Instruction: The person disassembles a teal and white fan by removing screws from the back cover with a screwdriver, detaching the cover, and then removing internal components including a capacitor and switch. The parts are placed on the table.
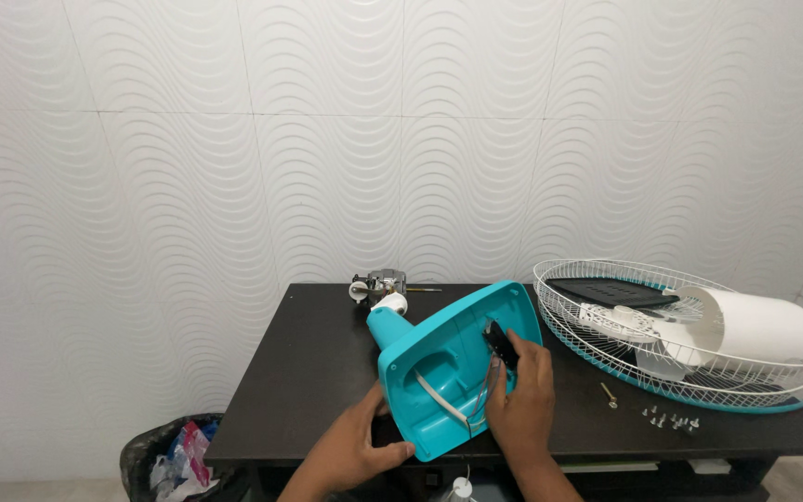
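Observation:
A teal fan base (453, 358) stands tipped on its edge on the dark table (318, 372), its hollow underside facing me. A white cord and a small black part (501, 344) sit inside the hollow. My left hand (360, 446) grips the base's lower left edge. My right hand (520, 395) is on the underside, fingers at the black part and the wiring. The fan's motor (381, 284) lies behind the base at the table's back edge.
A white wire fan guard (606, 349) with a teal rim lies at the right, holding a black blade and a white motor cover (759, 325). A brass bolt (610, 395) and several small screws (671, 420) lie in front of it. A bin (178, 455) stands below left.

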